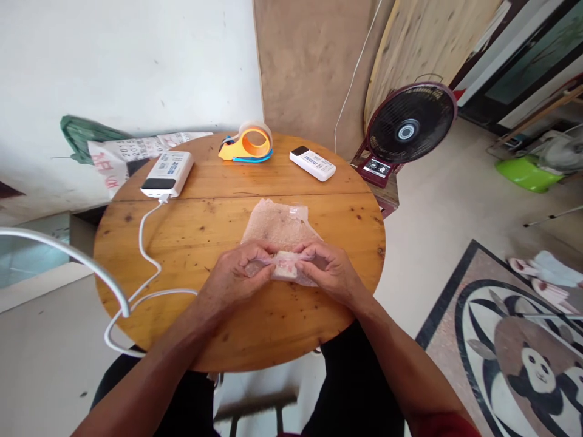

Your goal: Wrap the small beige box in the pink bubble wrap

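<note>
- Across the middle of the frame: a round wooden table (pixel 350 243), with every item of the work on top.
- At the upper right, beyond the table's edge: a dark red fan (pixel 407 121).
- Below centre: a sheet of bubble wrap (pixel 277 226), far part spread flat, near part gathered up around a small block.
- Left of the sheet's near end: the left hand (pixel 241 267), thumb and fingers closed to a pinch on the wrap.
- Right of that end: the right hand (pixel 330 270), pinched likewise on the wrap.
- At the upper left: a white power bank (pixel 167 173), plugged into a white cable (pixel 142 233).
- At top centre: a yellow tape dispenser (pixel 234 150), standing apart from both hands.
- Further right: a second white power bank (pixel 313 165), lying unwrapped.
- Between the hands: the white block (pixel 285 271), too covered to identify.
- Progress, by judgement: wrapping partly done; flat far part seemingly left to fold over.
</note>
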`<state>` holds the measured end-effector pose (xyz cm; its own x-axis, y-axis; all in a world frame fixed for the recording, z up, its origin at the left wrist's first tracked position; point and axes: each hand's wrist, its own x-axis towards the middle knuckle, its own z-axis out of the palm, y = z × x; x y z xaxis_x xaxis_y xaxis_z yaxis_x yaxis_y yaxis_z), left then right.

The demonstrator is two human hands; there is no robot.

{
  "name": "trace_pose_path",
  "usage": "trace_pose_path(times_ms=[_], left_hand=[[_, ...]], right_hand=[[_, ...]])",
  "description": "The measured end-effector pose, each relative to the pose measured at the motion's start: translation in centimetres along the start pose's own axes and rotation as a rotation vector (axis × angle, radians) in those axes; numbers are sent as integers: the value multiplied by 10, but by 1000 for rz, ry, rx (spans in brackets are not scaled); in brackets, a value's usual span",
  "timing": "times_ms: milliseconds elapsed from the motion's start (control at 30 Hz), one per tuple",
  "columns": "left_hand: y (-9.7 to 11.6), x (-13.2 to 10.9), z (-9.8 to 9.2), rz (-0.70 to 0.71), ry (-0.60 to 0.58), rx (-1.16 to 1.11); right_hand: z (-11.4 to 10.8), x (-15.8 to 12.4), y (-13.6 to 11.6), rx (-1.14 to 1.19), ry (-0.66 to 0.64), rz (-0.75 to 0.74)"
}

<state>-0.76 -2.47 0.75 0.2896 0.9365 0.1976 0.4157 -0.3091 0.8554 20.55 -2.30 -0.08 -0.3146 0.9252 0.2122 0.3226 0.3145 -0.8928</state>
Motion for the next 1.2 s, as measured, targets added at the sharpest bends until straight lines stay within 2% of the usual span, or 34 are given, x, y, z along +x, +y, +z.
trace_pose_path(times_ms=[267, 600, 900, 1200], left_hand=[[-1, 1, 0, -33, -36, -16], [-2, 1, 5, -141, -27, 7], [-1, 3, 4, -67, -27, 39], [-4, 3, 5, 59, -61, -6]], right_hand=[[-1, -2, -3, -43, -44, 27], [5, -1, 0, 117, -15, 136], [3, 6, 3, 208, -33, 255], [-14, 2, -1, -3, -115, 253]])
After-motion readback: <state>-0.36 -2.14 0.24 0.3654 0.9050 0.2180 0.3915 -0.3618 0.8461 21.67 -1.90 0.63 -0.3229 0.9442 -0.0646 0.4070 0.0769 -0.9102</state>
